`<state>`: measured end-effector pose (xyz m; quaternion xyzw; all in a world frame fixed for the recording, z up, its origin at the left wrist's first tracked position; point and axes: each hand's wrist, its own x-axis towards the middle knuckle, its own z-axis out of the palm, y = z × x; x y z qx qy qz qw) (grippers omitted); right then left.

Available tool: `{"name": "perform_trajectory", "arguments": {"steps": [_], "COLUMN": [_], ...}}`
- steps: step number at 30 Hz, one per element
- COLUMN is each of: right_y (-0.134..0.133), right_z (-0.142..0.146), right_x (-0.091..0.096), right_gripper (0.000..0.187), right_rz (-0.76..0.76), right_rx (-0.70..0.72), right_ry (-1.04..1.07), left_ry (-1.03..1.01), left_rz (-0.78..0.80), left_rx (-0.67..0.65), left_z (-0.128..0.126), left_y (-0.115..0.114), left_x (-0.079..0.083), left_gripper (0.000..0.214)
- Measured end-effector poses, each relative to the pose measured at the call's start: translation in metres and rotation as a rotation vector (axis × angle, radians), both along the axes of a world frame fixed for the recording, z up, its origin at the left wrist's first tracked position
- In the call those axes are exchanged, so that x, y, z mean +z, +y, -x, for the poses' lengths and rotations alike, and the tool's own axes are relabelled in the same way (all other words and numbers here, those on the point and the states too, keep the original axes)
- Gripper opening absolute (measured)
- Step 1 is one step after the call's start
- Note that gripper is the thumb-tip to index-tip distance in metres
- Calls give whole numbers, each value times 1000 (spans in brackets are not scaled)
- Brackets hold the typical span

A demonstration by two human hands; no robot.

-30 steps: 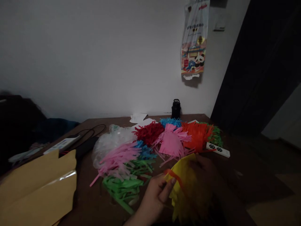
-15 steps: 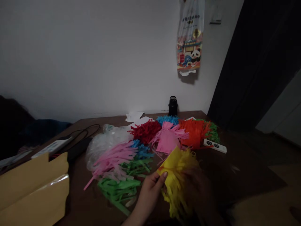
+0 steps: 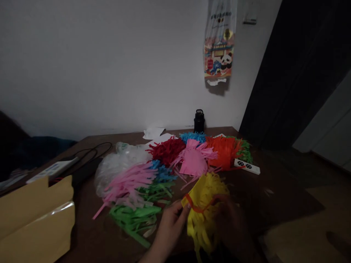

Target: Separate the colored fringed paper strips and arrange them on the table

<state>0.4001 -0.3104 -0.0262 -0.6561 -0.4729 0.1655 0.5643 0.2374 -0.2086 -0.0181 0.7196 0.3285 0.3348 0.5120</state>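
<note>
A yellow fringed paper bundle [image 3: 204,193] is held low at the front of the table, its strips hanging down. My left hand [image 3: 175,217] is closed on its left edge, thumb on top. Across the bundle's face runs a narrow orange strip [image 3: 196,208], sagging in the middle. The strip's right end reaches the fingers of my right hand [image 3: 230,215], which look closed on it in deep shadow. Just beyond the bundle rests a pink fringed paper bundle [image 3: 194,162].
Red [image 3: 167,150], blue [image 3: 192,137] and orange [image 3: 223,152] fringed paper lie behind. Left are pink strips [image 3: 130,182], green strips [image 3: 135,219] and a clear plastic bag [image 3: 120,162]. A black bottle [image 3: 199,121], power strip [image 3: 247,166] and cardboard piece [image 3: 35,219] surround them.
The orange strip now spans the yellow bundle between both hands, where only a small orange bit showed before. The yellow paper has turned slightly and my right hand sits nearer its upper right.
</note>
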Motion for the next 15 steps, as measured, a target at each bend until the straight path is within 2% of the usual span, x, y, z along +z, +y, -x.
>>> {"name": "perform_trajectory", "arguments": {"steps": [2,4,5,7,9,12,15], "right_y": [11,21,25,29,25,5,-21], "right_z": [18,31,35,36,32,24,25], "right_x": [-4,-6,-5,1,10,18,5], "right_gripper": [38,27,19,20,21,20,25], "right_rz": [-11,-53,-73,-98,-87,-18,-8], "right_rx": [41,32,21,5,-5,-35,92], "right_ry": [-142,-240,-262,-270,-238,-77,-55], "left_ry": [70,119,134,151,152,150,146], "left_rz": [-235,-430,-503,-583,-562,-464,-413], "left_rx": [-15,-33,-45,-55,-53,-40,-45], "left_z": [2,5,7,10,14,16,15], "left_y": [-2,-4,-4,-3,-1,4,10], "left_x": [0,-1,-2,-6,-9,-10,-9], "left_gripper": [35,28,25,24,26,26,25]}}
